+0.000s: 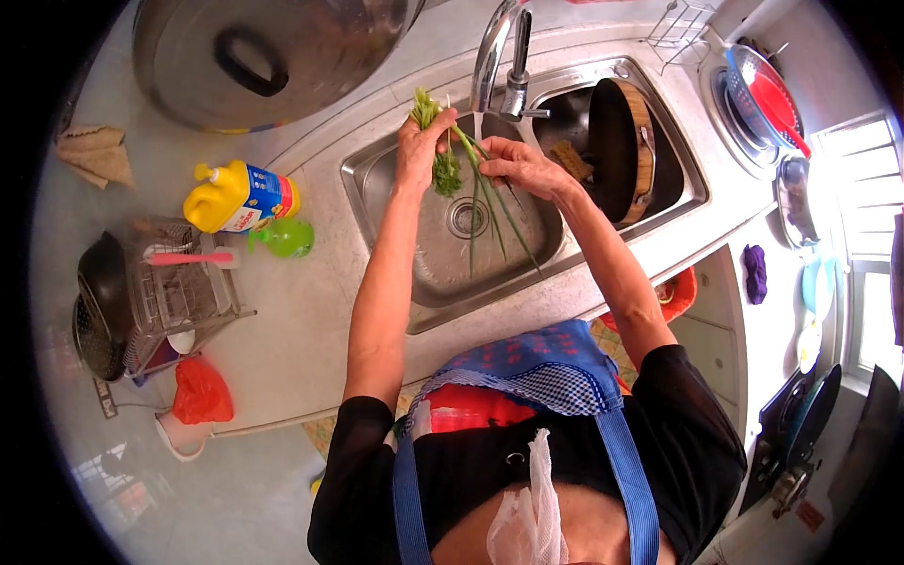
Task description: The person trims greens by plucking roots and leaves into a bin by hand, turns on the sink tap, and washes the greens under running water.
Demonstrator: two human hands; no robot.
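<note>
My left hand (424,149) is closed around a bunch of leafy green herbs (446,171) and the upper part of some spring onions (485,193), over the left sink basin (438,268). The long green spring onion leaves hang down toward the drain. My right hand (527,168) is beside them, its thumb and fingers pinched together on the spring onions. Just behind my hands is the chrome tap (490,61), with what looks like a thin stream of water under its spout.
In the right basin a dark wok (614,141) leans with a round wooden board (643,155), near a brown scrubber (571,160). Left of the sink stand a yellow detergent jug (243,196), a green bottle (285,237) and a wire dish rack (184,282). A large lid (311,56) is behind.
</note>
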